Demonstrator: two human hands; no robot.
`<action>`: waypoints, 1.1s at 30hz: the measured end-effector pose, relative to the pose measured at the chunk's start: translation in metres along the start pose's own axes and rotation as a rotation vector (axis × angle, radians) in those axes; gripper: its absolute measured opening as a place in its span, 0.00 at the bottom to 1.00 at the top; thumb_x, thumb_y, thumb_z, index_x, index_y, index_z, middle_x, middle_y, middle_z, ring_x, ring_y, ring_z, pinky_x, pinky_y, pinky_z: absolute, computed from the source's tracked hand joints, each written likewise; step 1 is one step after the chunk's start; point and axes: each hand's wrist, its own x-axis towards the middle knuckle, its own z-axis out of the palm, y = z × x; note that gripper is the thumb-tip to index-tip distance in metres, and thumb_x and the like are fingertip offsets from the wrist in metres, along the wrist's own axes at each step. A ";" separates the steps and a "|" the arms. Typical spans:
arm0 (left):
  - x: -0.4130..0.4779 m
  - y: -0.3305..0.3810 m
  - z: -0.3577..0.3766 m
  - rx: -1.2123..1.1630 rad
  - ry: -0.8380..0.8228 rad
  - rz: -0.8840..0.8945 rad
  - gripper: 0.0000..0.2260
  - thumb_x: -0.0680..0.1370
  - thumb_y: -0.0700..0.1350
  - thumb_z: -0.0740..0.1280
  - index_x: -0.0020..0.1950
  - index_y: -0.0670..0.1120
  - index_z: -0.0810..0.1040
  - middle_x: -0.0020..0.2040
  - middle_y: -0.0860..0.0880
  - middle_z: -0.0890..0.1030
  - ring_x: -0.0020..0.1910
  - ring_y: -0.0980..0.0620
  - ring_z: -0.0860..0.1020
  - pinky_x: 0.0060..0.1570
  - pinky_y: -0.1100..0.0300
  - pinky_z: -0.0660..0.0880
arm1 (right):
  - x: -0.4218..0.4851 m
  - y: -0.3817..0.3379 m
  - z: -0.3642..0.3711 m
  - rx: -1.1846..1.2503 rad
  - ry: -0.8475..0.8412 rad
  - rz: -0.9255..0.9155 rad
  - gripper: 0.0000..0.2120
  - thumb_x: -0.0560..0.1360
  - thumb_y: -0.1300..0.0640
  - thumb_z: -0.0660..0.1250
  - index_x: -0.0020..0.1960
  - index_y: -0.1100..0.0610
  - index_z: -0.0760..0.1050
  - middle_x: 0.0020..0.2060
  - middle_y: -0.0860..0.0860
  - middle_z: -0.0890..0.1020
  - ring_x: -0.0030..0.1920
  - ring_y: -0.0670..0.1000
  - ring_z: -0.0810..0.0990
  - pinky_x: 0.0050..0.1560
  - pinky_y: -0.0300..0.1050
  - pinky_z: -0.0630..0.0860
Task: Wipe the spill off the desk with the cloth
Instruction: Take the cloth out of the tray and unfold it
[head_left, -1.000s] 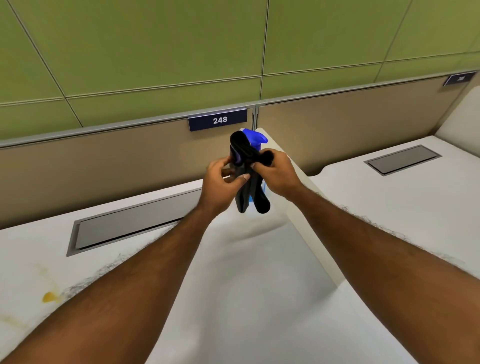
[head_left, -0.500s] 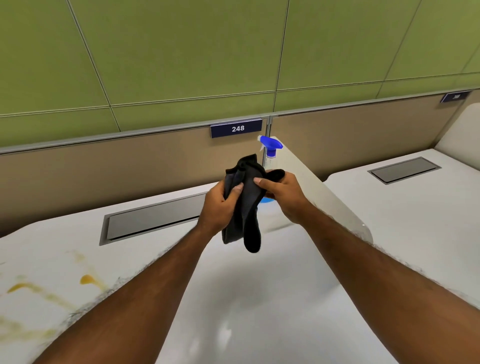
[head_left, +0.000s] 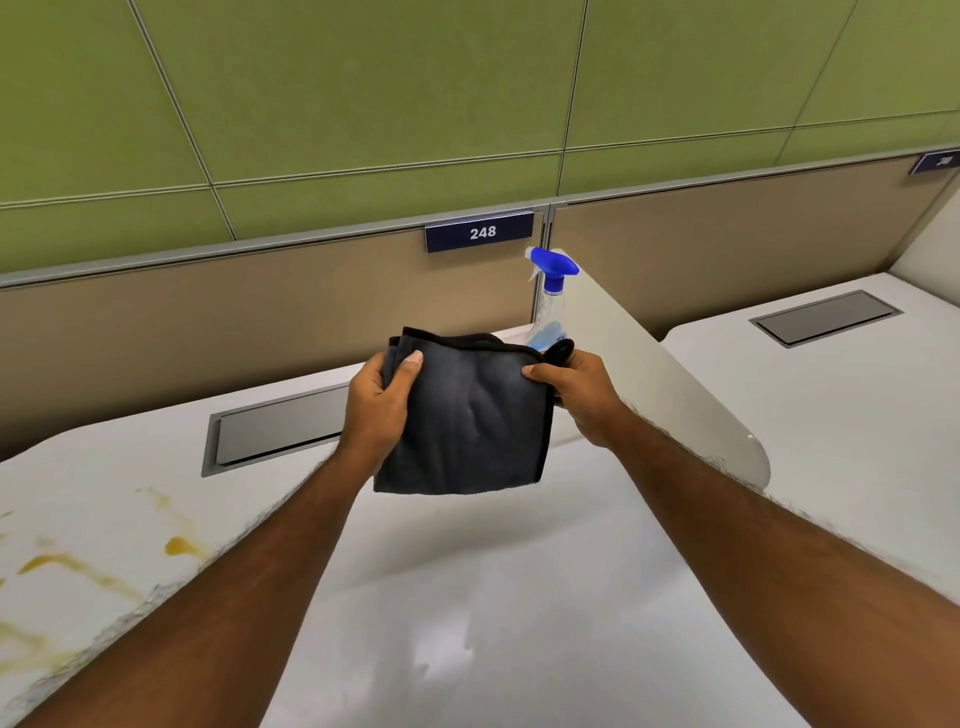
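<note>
Head view: the left hand is closed on the left edge of the dark cloth, thumb on its front and fingers curled behind, while the right hand pinches the cloth's upper right corner between thumb and fingers. The cloth hangs spread flat between them, above the white surface and clear of it. The yellow spill lies on the surface at 8 o'clock from the cloth, well apart, and a spray bottle stands at 1 o'clock, just behind the right hand.
</note>
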 end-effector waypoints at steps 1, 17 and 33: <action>0.002 -0.002 -0.001 0.012 -0.007 -0.011 0.12 0.76 0.58 0.68 0.44 0.49 0.81 0.37 0.59 0.81 0.38 0.61 0.77 0.38 0.66 0.75 | 0.003 0.003 0.000 0.008 0.002 0.009 0.12 0.74 0.61 0.71 0.57 0.59 0.76 0.53 0.58 0.82 0.51 0.55 0.81 0.50 0.47 0.80; 0.024 -0.036 0.011 -0.317 -0.127 -0.087 0.19 0.74 0.31 0.58 0.57 0.47 0.79 0.58 0.45 0.84 0.61 0.48 0.80 0.61 0.59 0.75 | 0.039 0.072 -0.006 -0.025 0.016 0.278 0.07 0.74 0.60 0.70 0.51 0.59 0.76 0.47 0.56 0.82 0.50 0.55 0.81 0.45 0.43 0.79; 0.048 -0.040 0.011 -0.527 -0.106 -0.144 0.21 0.74 0.27 0.55 0.52 0.45 0.82 0.51 0.42 0.85 0.58 0.43 0.81 0.61 0.57 0.77 | 0.056 0.075 -0.009 -0.140 -0.016 0.369 0.19 0.76 0.59 0.69 0.64 0.63 0.72 0.57 0.59 0.79 0.59 0.60 0.79 0.61 0.52 0.78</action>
